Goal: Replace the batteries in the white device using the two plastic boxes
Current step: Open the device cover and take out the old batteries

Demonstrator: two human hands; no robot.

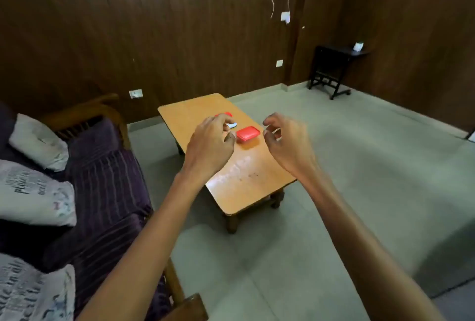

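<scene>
A low wooden table [239,179] stands ahead of me on the floor. On it sits a plastic box with a red lid [247,133], and a second red-lidded box [226,114] lies farther back, mostly hidden by my left hand. A small white device [232,125] peeks out between them. My left hand [209,146] hovers in the air in front of the table, fingers curled loosely and holding nothing. My right hand [286,140] is raised to the right of the nearer box, fingers apart and empty. Neither hand touches anything.
A dark striped sofa [102,192] with several pale cushions [38,138] runs along the left, close to the table. Grey tiled floor [359,166] spreads to the right. A small dark side table [331,68] stands at the far wood-panelled wall.
</scene>
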